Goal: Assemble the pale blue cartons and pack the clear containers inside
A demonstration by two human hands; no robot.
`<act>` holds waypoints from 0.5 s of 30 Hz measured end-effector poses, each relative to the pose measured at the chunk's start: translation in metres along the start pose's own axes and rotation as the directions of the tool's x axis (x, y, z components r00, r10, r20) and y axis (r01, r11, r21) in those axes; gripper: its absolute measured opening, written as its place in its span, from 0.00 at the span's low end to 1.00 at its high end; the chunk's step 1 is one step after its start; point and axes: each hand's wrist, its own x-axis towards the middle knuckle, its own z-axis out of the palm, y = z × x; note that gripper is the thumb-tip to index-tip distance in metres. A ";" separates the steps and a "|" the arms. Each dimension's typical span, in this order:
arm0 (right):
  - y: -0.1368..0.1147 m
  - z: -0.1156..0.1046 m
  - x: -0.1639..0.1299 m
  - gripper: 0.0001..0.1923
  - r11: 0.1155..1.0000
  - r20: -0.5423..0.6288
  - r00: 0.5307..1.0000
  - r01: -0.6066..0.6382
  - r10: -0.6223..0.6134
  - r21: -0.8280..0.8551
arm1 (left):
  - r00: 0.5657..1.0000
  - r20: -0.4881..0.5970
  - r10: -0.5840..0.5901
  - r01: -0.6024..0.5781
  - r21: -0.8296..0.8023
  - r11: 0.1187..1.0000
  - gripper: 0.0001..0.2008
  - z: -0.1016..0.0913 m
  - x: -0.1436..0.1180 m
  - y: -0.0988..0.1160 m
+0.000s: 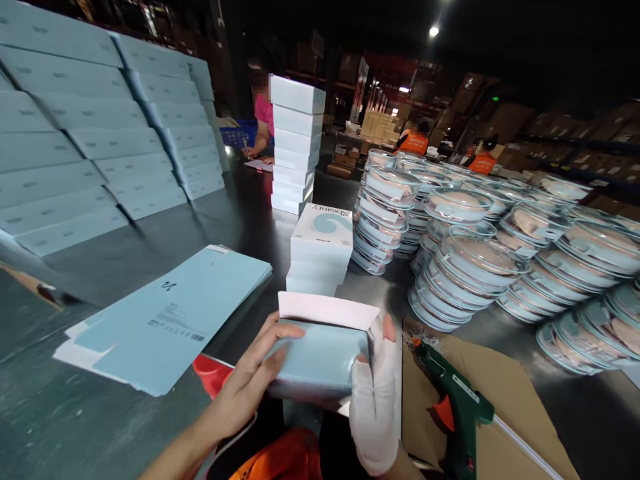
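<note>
A light blue carton (320, 350) with a raised white flap along its far side is held up near my body. My left hand (257, 360), bare, grips its left end, fingers on the top and side. Around the right end closes my right hand (377, 393), which wears a white glove with bare fingertips. Just beyond the carton stands a short stack of white boxes (320, 257), the top one printed with a blue swirl. To the right, a green glue gun (455, 407) with an orange trigger lies on a brown cardboard sheet (520, 400).
Flat blue carton blanks (175, 313) lie at the left. A tall wall of blue boxes (90, 127) rises behind them. One box tower (296, 143) stands mid-table. Many round clear-lidded packs (470, 267) are stacked at right. Co-workers, one in pink (263, 113), are farther back.
</note>
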 end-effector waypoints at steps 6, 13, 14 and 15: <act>0.066 -0.163 0.029 0.19 0.764 0.197 0.946 0.323 -0.256 -0.559 | 0.978 0.195 0.075 -0.100 0.121 0.988 0.21 -0.034 0.020 0.007; 0.139 -0.319 0.014 0.09 0.497 0.284 0.932 0.141 0.224 -0.856 | 0.986 0.154 0.057 -0.079 0.136 0.988 0.20 -0.032 0.014 -0.021; 0.143 -0.318 0.010 0.09 0.494 0.287 0.925 0.132 0.251 -0.859 | 0.987 0.151 0.050 -0.072 0.143 0.987 0.20 -0.032 0.013 -0.024; 0.146 -0.315 0.007 0.11 0.496 0.286 0.919 0.122 0.271 -0.860 | 0.987 0.150 0.050 -0.073 0.155 0.985 0.20 -0.033 0.012 -0.027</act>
